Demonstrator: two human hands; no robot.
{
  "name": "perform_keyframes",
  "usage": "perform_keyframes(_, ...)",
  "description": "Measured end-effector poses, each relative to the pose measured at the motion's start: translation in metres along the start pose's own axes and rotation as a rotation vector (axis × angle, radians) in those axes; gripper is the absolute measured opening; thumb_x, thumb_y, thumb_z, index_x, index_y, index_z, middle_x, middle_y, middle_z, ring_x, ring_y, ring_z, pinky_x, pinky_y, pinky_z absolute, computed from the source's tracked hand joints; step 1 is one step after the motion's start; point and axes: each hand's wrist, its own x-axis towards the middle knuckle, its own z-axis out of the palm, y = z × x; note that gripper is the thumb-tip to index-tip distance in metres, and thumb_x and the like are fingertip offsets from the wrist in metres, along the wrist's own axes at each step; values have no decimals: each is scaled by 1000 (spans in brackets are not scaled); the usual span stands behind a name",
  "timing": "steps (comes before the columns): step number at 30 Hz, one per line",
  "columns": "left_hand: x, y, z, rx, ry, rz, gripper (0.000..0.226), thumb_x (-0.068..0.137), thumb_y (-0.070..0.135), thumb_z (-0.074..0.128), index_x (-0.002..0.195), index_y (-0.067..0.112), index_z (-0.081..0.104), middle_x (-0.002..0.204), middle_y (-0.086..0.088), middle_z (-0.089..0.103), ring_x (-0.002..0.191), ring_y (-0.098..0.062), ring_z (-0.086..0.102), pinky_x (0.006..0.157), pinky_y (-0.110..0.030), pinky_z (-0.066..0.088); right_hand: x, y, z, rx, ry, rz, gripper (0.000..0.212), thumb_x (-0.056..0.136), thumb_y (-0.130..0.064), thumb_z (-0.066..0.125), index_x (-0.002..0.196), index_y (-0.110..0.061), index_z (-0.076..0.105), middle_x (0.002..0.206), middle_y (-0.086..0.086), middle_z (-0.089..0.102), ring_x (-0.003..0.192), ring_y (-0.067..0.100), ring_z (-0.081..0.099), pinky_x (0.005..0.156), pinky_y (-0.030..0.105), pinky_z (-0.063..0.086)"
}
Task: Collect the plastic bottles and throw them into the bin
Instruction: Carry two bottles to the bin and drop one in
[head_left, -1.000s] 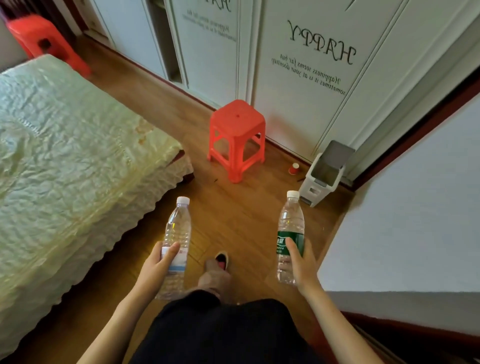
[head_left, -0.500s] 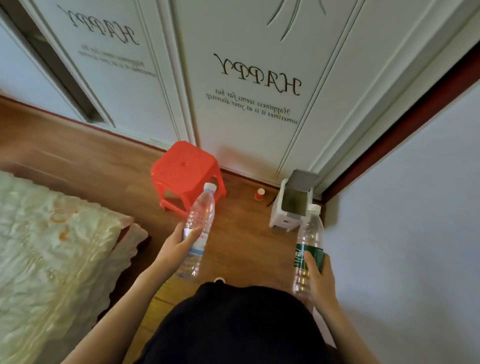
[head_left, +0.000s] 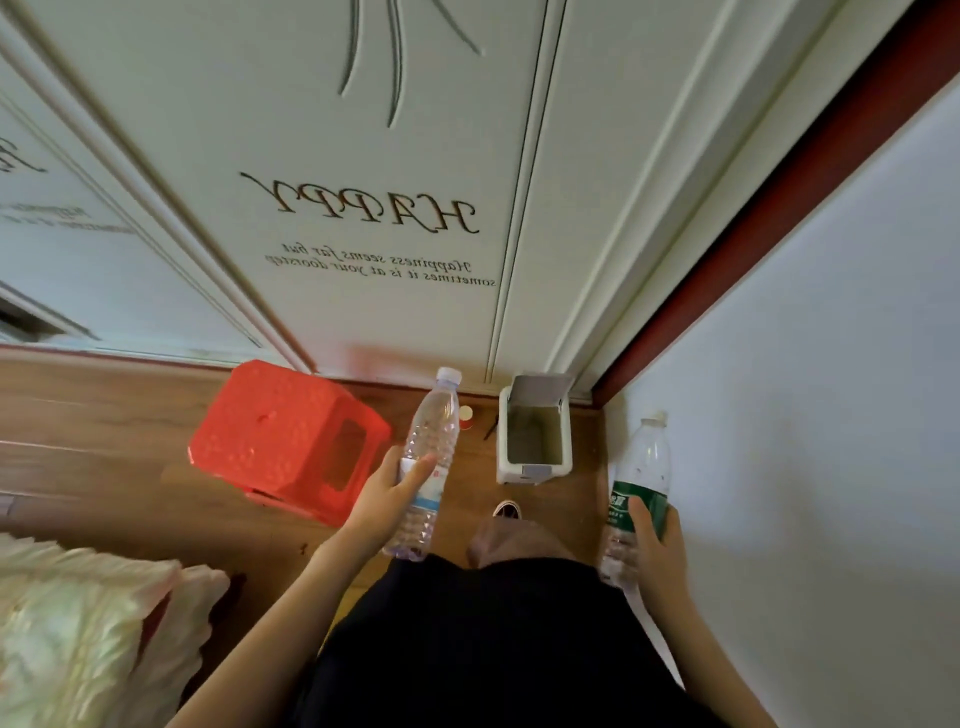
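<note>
My left hand (head_left: 387, 501) grips a clear plastic bottle with a blue-and-white label (head_left: 428, 452), held upright and slightly tilted, left of the bin. My right hand (head_left: 657, 545) holds a second clear bottle with a green label (head_left: 641, 483) upright, close to the wall on the right. The small white bin (head_left: 535, 470) stands on the wooden floor between the two bottles, against the wardrobe, with its lid flipped up and its inside showing.
A red plastic stool (head_left: 283, 436) stands left of the bin. A small red-and-white cup (head_left: 466, 415) sits on the floor behind the left bottle. White wardrobe doors (head_left: 363, 182) fill the back, a pale wall (head_left: 831, 415) the right, a bed corner (head_left: 78, 623) the lower left.
I have walked closer: the bin and the stool now lie just ahead of my feet. Both hands still hold their bottles upright, now on either side of the bin.
</note>
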Motion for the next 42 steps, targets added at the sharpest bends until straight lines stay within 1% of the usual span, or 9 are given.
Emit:
perform_keyframes(4,41,34,8,-9,62,-5,60,64,85,51,99,36,57,89,4,68,74,-1,66,63,-22,46,56,-46,14,-14,-72,-50,39,95,-43,54,127,-23,44,108,-2,61,91,14,63,60,16,51)
perform_keyframes(10,94,62,15,45,-8,-75,45,68,73,58,93,35,55,98,-21,65,89,-39,65,80,-56,55,104,-84,41,60,-99,-71,18,93,-41,58,108,-37,48,85,-15,69,73,6,71,57,17,54)
perform_keyframes(15,153,56,42,101,-164,-116,22,75,60,62,91,46,55,100,-13,67,93,-32,67,86,-53,54,146,-63,62,139,-36,-4,31,86,-51,62,110,-38,49,88,-18,71,73,11,73,55,21,56)
perform_keyframes(21,242,2,108,153,-393,-156,40,72,64,61,104,41,53,104,-3,68,95,-23,68,89,-51,54,213,21,78,181,41,84,24,81,-63,63,100,-55,52,91,-14,71,73,14,74,53,22,56)
perform_keyframes(24,279,-45,147,178,-461,-191,40,70,66,63,100,42,52,101,-5,68,93,-26,67,84,-49,56,255,69,89,183,54,116,43,84,-57,63,120,-38,50,100,-4,70,78,15,74,56,23,57)
perform_keyframes(27,313,-98,187,179,-493,-216,35,73,60,66,100,47,49,82,18,67,75,3,67,63,-20,56,298,126,101,222,74,121,59,87,-48,63,133,-15,44,112,11,66,88,23,72,60,23,58)
perform_keyframes(29,336,-129,215,191,-476,-213,34,80,47,69,104,36,48,75,13,62,64,9,62,53,-9,48,326,159,108,261,83,121,67,83,-47,61,136,-10,43,114,16,65,84,23,72,59,22,58)
perform_keyframes(35,406,-181,284,192,-467,-110,48,76,44,74,114,33,46,87,26,66,75,8,64,57,-7,48,396,230,124,341,4,126,60,85,-38,58,136,-7,44,110,13,66,81,16,72,60,21,57)
perform_keyframes(42,447,-214,316,244,-422,-16,64,67,39,80,123,39,48,118,13,64,106,-7,63,85,-26,55,427,260,137,376,-73,120,34,93,-31,54,123,-14,55,90,-8,75,80,10,72,61,19,55)
